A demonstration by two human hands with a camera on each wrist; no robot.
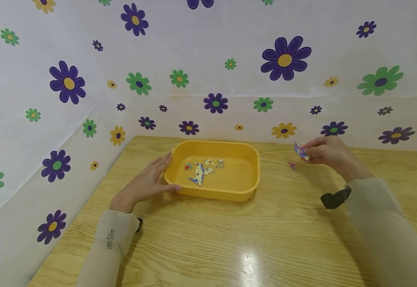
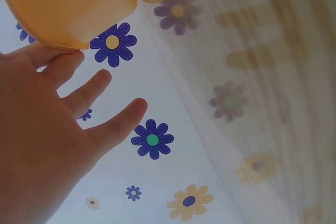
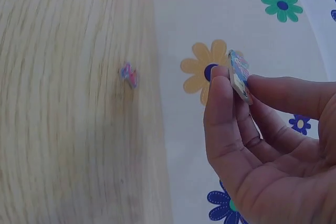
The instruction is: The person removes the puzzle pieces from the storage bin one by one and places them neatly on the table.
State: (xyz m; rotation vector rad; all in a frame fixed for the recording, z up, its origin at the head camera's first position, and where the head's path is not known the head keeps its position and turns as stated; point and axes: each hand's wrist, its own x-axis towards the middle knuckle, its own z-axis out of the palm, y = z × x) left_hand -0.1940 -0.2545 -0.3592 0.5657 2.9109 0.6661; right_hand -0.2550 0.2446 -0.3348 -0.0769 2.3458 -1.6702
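At the left end of a yellow tray [image 1: 215, 194], the person's left hand [image 1: 144, 181] touches the rim, its fingers spread apart and fairly straight, the thumb reaching to the front side. The tray rests on a wooden table [image 1: 212, 243], near its back edge. Inside, toward the left of the tray floor, lie several flat printed pieces: a large pale and blue piece [image 1: 199, 174], a small red piece [image 1: 188, 166] just to its left, and smaller, mostly pale pieces [image 1: 209, 162] on its right side. To the right of the tray, well apart from it, the right hand [image 1: 329, 156] pinches a blue and pink piece [image 3: 239, 74] between thumb and fingers, clamped on it and holding it up off the table. The right wrist view shows this piece nearly edge-on, with a thin pale border. Near the right hand, a tiny pink piece [image 1: 292, 165] lies on the table. Behind and to the left hangs a white cloth [image 1: 201, 44] printed with purple, green and yellow flowers. Both arms wear pale sleeves [image 1: 377, 203]; a black strap [image 1: 335, 199] shows at the right wrist.
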